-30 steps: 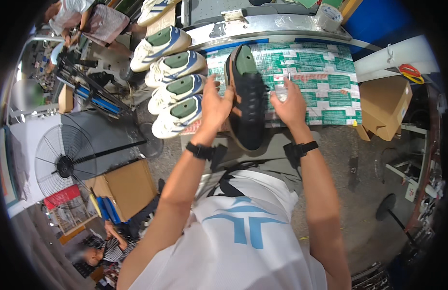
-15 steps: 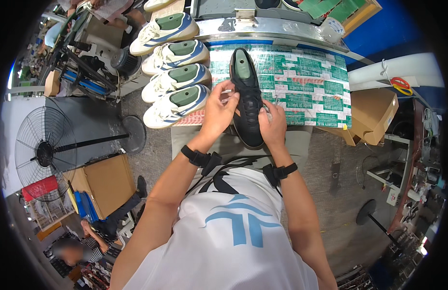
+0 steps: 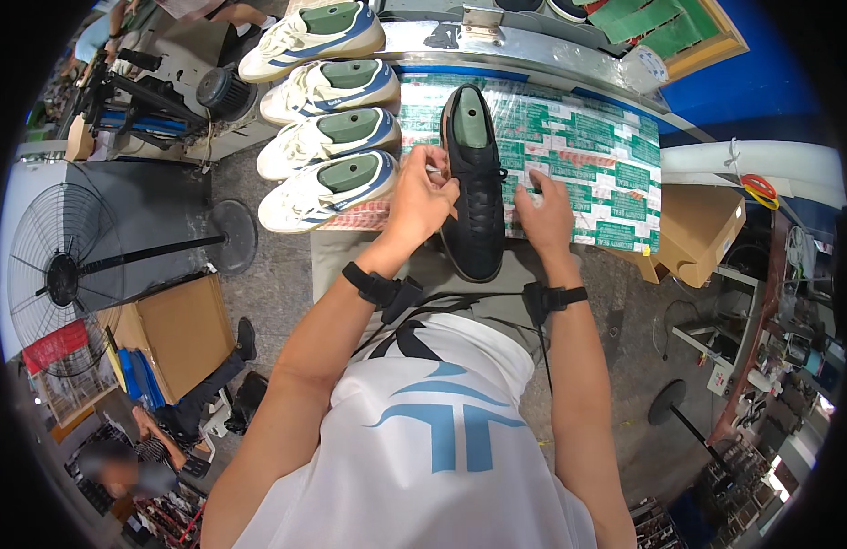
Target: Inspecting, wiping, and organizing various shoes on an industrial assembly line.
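Note:
A black lace-up shoe (image 3: 472,215) with a green insert in its opening lies toe toward me on the table's front edge. My left hand (image 3: 422,197) is at its left side, fingers closed in a pinch; a small pale bit shows at the fingertips, too little to name. To the right of the shoe, and apart from it, my right hand (image 3: 545,215) hovers with bent fingers, thumb and forefinger apart, holding nothing that I can see. The black laces are drawn across the shoe's front, with a small loop sticking out on the right.
Several white shoes with blue trim (image 3: 337,188) stand in a row on the left. Green-and-white printed tape covers the tabletop (image 3: 588,183). Behind it runs a metal rail (image 3: 533,50). A cardboard box (image 3: 702,233) is at the right, a standing fan (image 3: 62,279) at the left.
My right hand has moved away from the shoe to the right. The left hand stays beside the shoe, its fingers more curled. The view has shifted slightly.

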A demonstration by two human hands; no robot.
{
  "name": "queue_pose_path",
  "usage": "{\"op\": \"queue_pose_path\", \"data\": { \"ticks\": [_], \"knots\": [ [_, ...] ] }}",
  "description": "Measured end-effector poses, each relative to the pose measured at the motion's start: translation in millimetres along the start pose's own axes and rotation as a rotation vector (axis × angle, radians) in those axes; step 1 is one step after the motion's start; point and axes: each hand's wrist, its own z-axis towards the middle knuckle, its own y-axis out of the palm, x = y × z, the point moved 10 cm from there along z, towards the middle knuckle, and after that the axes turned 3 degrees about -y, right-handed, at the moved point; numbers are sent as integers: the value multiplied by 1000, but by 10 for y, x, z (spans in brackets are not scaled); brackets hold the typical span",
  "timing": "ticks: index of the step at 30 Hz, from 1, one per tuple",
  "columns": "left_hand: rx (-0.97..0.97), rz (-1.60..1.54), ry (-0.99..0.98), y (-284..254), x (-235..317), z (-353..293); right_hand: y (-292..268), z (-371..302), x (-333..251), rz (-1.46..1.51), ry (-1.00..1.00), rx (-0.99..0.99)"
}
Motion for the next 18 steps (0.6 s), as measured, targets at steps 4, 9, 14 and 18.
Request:
{"op": "queue_pose_path", "data": {
  "ticks": [4, 9, 14, 18],
  "knots": [
    [25, 269, 355, 17, 471, -109, 35, -85, -92, -127, -32, 41],
    [-74, 289, 368, 26, 603, -27, 34, -163, -147, 20, -4, -18],
    [-250, 286, 105, 132, 415, 97, 93, -549, -491, 185, -79, -202],
    [-336, 39, -2, 134, 227, 215, 51, -761, -588, 108, -16, -146]
  ]
}}
